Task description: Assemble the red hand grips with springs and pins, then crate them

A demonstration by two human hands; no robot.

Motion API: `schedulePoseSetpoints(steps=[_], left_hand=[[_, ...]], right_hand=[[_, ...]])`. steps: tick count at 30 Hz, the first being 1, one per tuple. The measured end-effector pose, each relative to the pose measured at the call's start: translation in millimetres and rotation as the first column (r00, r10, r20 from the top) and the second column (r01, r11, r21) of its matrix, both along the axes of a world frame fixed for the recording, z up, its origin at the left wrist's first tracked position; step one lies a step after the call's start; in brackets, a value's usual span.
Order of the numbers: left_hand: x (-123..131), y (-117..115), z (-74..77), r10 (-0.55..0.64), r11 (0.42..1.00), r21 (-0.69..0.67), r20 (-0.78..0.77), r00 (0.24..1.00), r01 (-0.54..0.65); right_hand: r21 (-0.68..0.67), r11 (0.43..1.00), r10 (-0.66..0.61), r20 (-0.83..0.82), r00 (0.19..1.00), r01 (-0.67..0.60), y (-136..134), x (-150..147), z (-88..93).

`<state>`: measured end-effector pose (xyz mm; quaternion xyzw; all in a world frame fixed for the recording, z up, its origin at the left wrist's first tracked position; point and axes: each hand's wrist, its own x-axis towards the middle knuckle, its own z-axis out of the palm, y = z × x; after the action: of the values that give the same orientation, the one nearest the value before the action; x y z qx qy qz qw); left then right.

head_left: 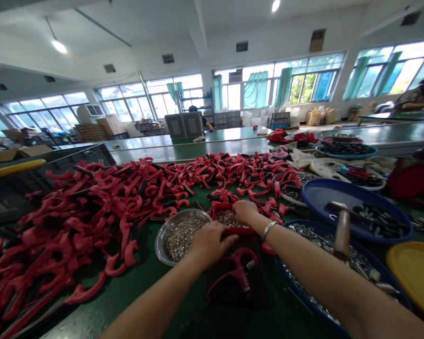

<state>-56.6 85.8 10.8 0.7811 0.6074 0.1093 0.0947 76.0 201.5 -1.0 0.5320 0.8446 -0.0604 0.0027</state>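
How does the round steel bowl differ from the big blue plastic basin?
The round steel bowl is smaller than the big blue plastic basin. The bowl holds tiny silver parts, the basin longer black parts. The bowl sits by the left hand, the basin past the right hand. Both are round and open.

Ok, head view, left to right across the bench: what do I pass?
Red hook-shaped plastic parts, round steel bowl of metal bits, left hand, right hand, round blue plastic tray, yellow plastic tray.
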Motion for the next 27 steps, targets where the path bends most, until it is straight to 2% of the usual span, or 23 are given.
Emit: schedulePoseSetpoints(steps=[2, 6, 8, 10, 15, 19, 23, 27], left_hand=[[0.0, 30.9, 4.7, 0.092, 0.996, -0.006, -0.069, 0.993, -0.093], [11.9, 86.7, -3.7, 0.064, 0.992, -0.103, -0.112, 0.992, -0.076], [17.6, 100.9, -12.0, 0.032, 0.990, -0.136, -0.105, 0.994, -0.046], [20.2, 105.3, -19.7, 0.026, 0.989, -0.144, -0.088, 0.996, -0.038], [18.2, 100.5, -27.1, 0.079, 0.991, -0.103, -0.012, 0.997, -0.080], [15.6, 97.4, -20.6, 0.133, 0.991, -0.037, 0.094, 0.987, -0.130], [10.9, 73.3, -12.3, 0.135, 0.991, -0.012, 0.233, 0.963, -0.135], [7.7, 23.9, -10.3, 0.048, 0.995, -0.101, 0.398, 0.916, -0.008]], right_hand=[[-0.010, 1.000, -0.001, -0.037, 0.999, 0.000, -1.4, 7.6, 1.6], [-0.009, 0.999, 0.035, -0.166, 0.986, -0.037, -7.8, 21.3, 2.8], [-0.002, 0.999, 0.040, -0.253, 0.967, -0.042, -9.8, 26.9, -0.9], [-0.007, 0.999, 0.026, -0.345, 0.938, -0.031, -9.6, 31.7, -7.5], [-0.062, 0.998, -0.043, -0.547, 0.836, 0.011, -5.2, 36.4, -22.2], [-0.064, 0.998, -0.051, -0.660, 0.750, 0.012, -14.9, 38.2, -15.3], [-0.060, 0.998, -0.025, -0.710, 0.704, -0.025, -55.7, 51.5, -2.5], [-0.069, 0.997, -0.018, -0.678, 0.735, -0.040, -107.7, 68.7, -4.6]])
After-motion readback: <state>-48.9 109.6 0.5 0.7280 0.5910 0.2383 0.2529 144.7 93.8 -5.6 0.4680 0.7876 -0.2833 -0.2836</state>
